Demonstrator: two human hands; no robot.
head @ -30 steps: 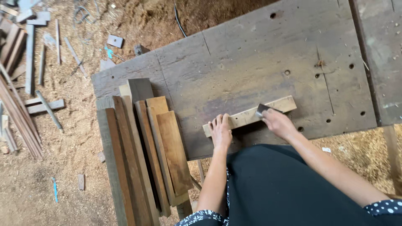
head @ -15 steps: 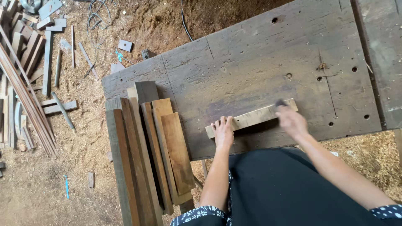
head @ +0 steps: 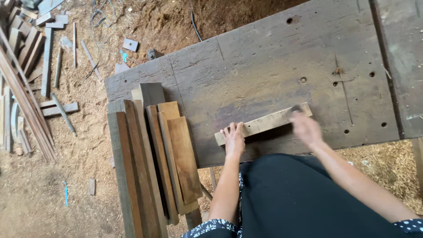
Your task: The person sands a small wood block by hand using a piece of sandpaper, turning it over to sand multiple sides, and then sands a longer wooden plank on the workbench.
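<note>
A pale narrow wood strip (head: 264, 124) lies slanted on a worn grey workbench (head: 264, 66). My left hand (head: 233, 139) presses flat on the strip's near left end, fingers spread. My right hand (head: 305, 128) is blurred at the strip's right end, closed on a small dark pad (head: 294, 108) that rests on the wood. My black garment fills the bottom of the view.
A stack of several brown wooden boards (head: 154, 158) lies on the bench's left end, hanging over the near edge. Sawdust covers the ground. Scattered wood offcuts (head: 35, 66) and long slats lie at the far left. A second plank (head: 401, 53) runs along the right.
My right hand with the pad has slid along the strip from near its middle out to its right end. My left hand has stayed on the left end.
</note>
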